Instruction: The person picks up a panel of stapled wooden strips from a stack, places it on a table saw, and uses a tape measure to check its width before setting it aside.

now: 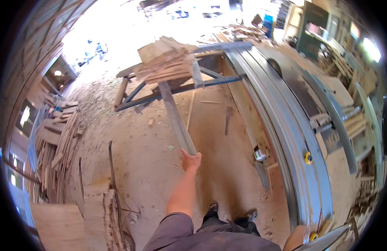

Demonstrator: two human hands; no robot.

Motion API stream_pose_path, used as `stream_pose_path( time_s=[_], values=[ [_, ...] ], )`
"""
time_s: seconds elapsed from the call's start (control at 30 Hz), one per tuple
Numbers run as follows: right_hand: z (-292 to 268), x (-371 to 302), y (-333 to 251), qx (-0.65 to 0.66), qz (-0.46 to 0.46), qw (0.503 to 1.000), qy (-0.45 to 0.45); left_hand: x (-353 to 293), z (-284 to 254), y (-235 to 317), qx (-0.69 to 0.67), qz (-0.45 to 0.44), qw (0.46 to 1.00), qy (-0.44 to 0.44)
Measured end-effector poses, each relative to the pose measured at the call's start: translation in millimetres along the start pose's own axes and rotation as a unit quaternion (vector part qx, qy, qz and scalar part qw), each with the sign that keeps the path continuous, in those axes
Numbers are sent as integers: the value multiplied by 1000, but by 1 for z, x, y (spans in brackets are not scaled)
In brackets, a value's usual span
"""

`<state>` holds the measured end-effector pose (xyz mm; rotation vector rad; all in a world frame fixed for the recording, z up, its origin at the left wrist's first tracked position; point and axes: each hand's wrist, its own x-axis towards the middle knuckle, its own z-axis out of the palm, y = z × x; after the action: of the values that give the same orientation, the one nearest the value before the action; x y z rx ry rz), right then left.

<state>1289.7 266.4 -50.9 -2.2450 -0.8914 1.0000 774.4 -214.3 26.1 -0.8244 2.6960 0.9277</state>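
My left hand [190, 161] reaches forward, its fingers closed round the near end of a long, narrow wooden board [175, 115]. The board's far end meets a stack of thin wooden boards [166, 62], which lies on a blue metal frame [176, 88]. Whether that end rests on the frame or hangs just before it, I cannot tell. On the right, only a bit of my right arm [296, 237] shows at the lower edge, beside a long metal sliding table [277, 100]. The right hand itself is out of sight.
A yellow-rimmed knob [308, 157] sits on the sliding table. Piled planks [55, 146] line the left side, and an upright wooden panel [59, 226] stands near left. Scrap wood [248, 32] lies at the back. A dark metal tool [228, 120] lies on the dusty floor.
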Motion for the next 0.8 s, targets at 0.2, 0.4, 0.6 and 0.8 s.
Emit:
stream_pose_path(
  time_s=[0.2,0.4,0.6,0.8],
  values=[
    [17,-23,-3,-42,-68,995,-63,-15,2,-47,-76,61,995,28],
    [24,-24,-9,-42,-137,981,-130,-61,46,-164,-204,48,976,-65],
    [60,-74,-1,-67,-226,932,-274,-202,79,-493,-103,-181,977,-57],
    [77,-116,22,-136,-287,850,-419,-431,88,-661,29,-337,936,-95]
  ],
)
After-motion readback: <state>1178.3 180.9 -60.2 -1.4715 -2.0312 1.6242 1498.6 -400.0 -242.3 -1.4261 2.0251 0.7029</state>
